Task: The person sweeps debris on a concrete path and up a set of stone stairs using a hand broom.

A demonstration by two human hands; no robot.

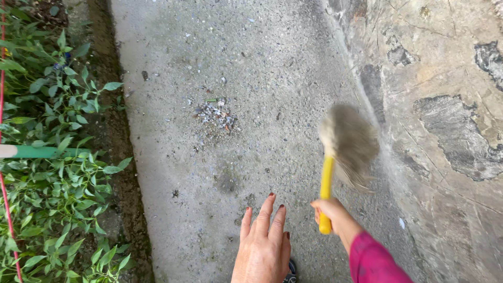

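Note:
My right hand [331, 211], with a pink sleeve on the arm, grips the yellow handle of a short broom [346, 142]. Its pale bristle head is blurred and hangs over the concrete path by the wall. My left hand [263, 242] is held out flat above the path at the bottom centre, fingers together and extended, holding nothing. A small pile of grey swept debris [215, 116] lies on the path ahead, well clear of both hands.
A concrete path [173, 173] runs away from me. On the right rises a stained, peeling wall [445, 105]. To the left is a dirt strip with green leafy plants [52, 183], a green pole [31, 152] and a red cord [6, 194].

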